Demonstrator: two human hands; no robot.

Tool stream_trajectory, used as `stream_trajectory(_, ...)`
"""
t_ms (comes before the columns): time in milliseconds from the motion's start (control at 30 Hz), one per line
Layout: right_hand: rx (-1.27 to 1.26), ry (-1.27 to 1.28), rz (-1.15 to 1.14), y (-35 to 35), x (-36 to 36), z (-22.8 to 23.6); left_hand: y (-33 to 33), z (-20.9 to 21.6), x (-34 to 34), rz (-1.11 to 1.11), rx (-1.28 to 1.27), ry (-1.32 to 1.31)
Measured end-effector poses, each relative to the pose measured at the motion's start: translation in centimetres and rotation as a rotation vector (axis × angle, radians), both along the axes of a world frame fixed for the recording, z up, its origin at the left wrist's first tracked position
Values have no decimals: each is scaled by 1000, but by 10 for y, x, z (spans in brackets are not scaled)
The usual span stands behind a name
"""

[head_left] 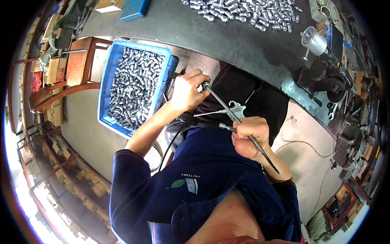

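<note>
The right hand [251, 136] is closed in a fist around a long, dark grey, slender metal rod with a tapered point [222, 101]; the left hand [189, 88] pinches a small, bright silver metal fitting [200, 87] between thumb and fingers at the rod's upper end, though the fingers hide much of it and I cannot tell whether the rod's tip sits inside; both hands and the rod are to the right of the blue, rectangular plastic bin [106, 81], the left hand near its right side and the right hand farther off, with the rod slanting down and away from it; a short cylindrical metal piece with a shiny end [227, 127] juts from the right fist on the side towards the bin; a silver metal air gun with a hooked end and a thin nozzle [237, 109] lies on the lap, right of the bin, the rod crossing in front of it; many silver and dark metal fittings [136, 87] are heaped inside the bin; a brown wooden chair [79, 67] is just left of it; a dark, flat-topped table [239, 44] spreads above and right of it, bearing a loose pile of shiny silver fittings [243, 12].
</note>
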State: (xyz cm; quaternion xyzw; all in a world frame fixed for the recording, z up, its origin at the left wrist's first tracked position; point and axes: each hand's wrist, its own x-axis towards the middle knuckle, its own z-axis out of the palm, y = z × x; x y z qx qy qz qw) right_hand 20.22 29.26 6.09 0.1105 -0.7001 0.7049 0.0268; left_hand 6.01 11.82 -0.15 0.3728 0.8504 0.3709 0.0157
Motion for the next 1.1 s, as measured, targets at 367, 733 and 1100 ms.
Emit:
stream_trajectory(367, 208, -108, -28, -10, -29, -35, 13, 8, 13, -239, 39, 74)
stream_trajectory(733, 110, 20, -295, 17, 10, -11, 53, 26, -66, -192, -85, 298)
stream_trajectory(1100, -8, -71, -267, 11, 21, -28, 124, 105, -176, -123, 706, -382)
